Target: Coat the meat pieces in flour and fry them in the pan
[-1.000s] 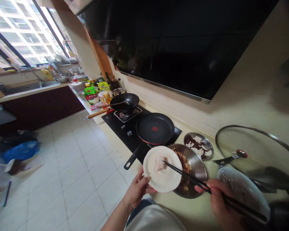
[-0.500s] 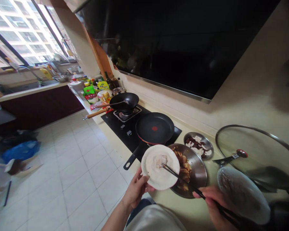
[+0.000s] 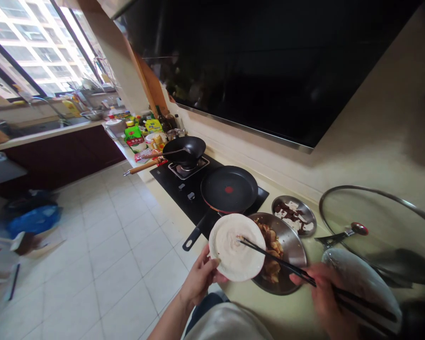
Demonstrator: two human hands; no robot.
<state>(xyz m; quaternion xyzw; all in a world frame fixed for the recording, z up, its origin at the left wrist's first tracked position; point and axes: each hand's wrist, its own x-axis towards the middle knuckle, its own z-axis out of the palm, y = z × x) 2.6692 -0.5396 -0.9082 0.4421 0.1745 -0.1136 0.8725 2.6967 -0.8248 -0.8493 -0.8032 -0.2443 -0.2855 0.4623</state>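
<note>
My left hand [image 3: 202,274] grips the rim of a white bowl [image 3: 221,255] with the thumb on top. A pale floury powder [image 3: 230,238] lines the bowl, and a small piece partly coated in it lies near the middle. In my right hand [image 3: 322,288] is a pair of black chopsticks [image 3: 283,262], their tips at that piece. Under the bowl's right edge stands a steel bowl [image 3: 295,245] of brownish meat-like pieces [image 3: 274,245]. Behind it, a smaller steel plate [image 3: 310,210] carries dark red and white pieces.
A black frying pan [image 3: 216,189] with a red centre dot sits on the hob [image 3: 166,182], its handle toward me. Farther back is a wok [image 3: 194,146] with a spatula. A glass lid [image 3: 386,217] and an oval dish [image 3: 364,283] are at right; a range hood [image 3: 262,66] hangs above.
The chopsticks' tips have stayed in the white bowl while my right hand has shifted slightly right. The piece at the tips looks less visible now. The view has shifted slightly.
</note>
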